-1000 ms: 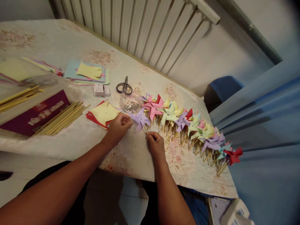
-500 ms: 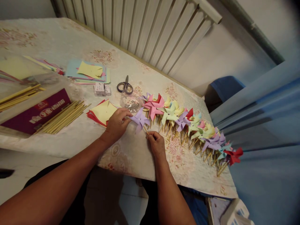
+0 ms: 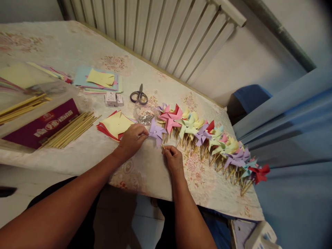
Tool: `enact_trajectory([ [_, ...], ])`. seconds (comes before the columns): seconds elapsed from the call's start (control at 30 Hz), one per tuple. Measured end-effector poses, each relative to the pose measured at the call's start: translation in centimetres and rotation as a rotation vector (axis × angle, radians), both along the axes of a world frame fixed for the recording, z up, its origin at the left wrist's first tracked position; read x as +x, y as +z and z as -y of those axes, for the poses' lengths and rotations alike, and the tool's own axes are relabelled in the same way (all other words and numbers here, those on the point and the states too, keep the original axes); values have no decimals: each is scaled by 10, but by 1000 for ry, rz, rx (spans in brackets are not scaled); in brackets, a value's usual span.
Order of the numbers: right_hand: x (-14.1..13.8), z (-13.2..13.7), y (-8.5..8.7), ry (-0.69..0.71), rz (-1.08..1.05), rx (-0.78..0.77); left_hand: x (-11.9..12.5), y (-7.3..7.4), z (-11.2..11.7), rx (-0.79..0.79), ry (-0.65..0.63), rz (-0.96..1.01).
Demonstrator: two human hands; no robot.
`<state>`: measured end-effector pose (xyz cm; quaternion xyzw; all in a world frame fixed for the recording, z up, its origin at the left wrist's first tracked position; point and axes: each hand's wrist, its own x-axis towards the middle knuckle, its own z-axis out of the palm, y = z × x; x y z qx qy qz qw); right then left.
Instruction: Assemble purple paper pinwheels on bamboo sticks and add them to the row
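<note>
A purple paper pinwheel (image 3: pixel 156 132) on a thin wooden stick is between my hands in the head view. My left hand (image 3: pixel 132 138) is closed, its thumb and forefinger pinching the tip of the pinwheel's left blade. Lower down, my right hand (image 3: pixel 173 157) pinches the stick, most of which its fingers hide. Close behind the purple pinwheel stands a row of finished-looking pinwheels, with a pink pinwheel (image 3: pixel 171 118) at its near end. A clear bag of small metal pins (image 3: pixel 146 119) lies just beyond my left hand, and cut yellow paper (image 3: pixel 116 123) over red sheets sits to its left.
Scissors (image 3: pixel 139 97) lie behind the pins. Two small white boxes (image 3: pixel 111 99) stand before a stack of coloured paper (image 3: pixel 82 76). At left, wooden sticks (image 3: pixel 71 131) rest by a purple-labelled plastic bag (image 3: pixel 38 126). A radiator (image 3: pixel 155 31) and blue curtain (image 3: pixel 293 166) border the table.
My left hand has shifted slightly right and down along the pinwheel's blade. The pinwheel has turned a little. My right hand stays on the stick.
</note>
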<state>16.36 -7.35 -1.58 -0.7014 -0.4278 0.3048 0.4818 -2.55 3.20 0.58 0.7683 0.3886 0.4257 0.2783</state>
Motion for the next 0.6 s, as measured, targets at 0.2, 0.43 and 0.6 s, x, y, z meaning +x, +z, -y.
enact_trajectory([
  [0.2, 0, 0, 0, -1, 4, -5, 4, -3, 4, -3, -40, 19],
  [0.43, 0, 0, 0, 2, 2, -15, 7, -6, 8, -30, -41, 18],
  [0.6, 0, 0, -1, -13, -15, -17, 7, 0, 14, -122, -8, 112],
])
